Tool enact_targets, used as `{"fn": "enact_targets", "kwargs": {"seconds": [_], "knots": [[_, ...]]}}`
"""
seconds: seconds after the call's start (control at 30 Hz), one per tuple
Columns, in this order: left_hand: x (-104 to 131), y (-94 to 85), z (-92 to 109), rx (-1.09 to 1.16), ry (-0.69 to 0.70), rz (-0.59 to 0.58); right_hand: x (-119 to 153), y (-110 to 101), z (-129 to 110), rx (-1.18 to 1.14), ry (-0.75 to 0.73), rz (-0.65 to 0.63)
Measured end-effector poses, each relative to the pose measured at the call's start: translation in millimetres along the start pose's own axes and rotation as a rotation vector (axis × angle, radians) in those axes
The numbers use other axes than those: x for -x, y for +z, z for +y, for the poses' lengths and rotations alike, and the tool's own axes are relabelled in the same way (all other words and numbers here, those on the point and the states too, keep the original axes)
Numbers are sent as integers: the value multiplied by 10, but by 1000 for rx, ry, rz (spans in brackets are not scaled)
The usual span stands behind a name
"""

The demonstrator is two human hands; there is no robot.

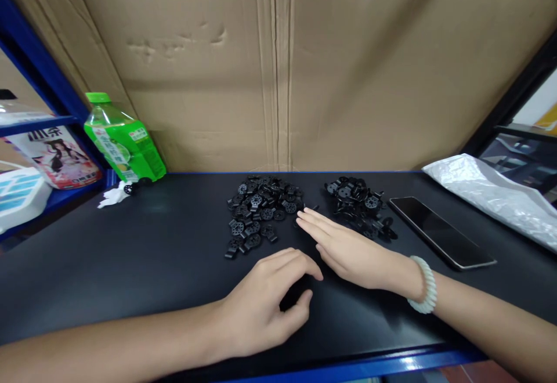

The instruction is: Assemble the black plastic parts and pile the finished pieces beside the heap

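Observation:
Black plastic parts with round, holed discs lie in two heaps on the dark table (130,261). The left heap (256,209) is the larger; the right heap (354,197) sits beside it, partly behind my right hand. My right hand (348,249) is stretched flat, fingers together, its tips near the gap between the heaps. A pale coiled band (424,284) circles that wrist. In front of the left heap, my left hand (274,302) is curved, with thumb and index finger apart and nothing visible between them.
A phone (441,232) lies right of the heaps, near a silvery plastic bag (491,185). At the left stand a green drink bottle (124,139), crumpled tissue (114,195) and a shelf with a printed package (61,156). Cardboard (369,69) walls the back.

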State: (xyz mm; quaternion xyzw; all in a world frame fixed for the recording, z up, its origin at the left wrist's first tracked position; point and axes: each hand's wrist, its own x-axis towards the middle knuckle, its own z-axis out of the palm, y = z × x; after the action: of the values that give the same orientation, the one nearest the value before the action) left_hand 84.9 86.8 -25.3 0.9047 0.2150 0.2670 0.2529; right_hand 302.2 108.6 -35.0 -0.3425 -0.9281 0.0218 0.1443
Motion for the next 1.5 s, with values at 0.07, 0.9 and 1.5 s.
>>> {"fn": "enact_targets", "kwargs": {"seconds": [0.07, 0.9, 1.5], "knots": [[1, 0, 2, -4, 6, 1, -5, 23, 26, -3, -1, 14], [7, 6, 0, 3, 24, 1, 17, -118, 76, 238, 2, 76], [-24, 13, -69, 365, -194, 256, -16, -158, -202, -1291, 333, 71]]}}
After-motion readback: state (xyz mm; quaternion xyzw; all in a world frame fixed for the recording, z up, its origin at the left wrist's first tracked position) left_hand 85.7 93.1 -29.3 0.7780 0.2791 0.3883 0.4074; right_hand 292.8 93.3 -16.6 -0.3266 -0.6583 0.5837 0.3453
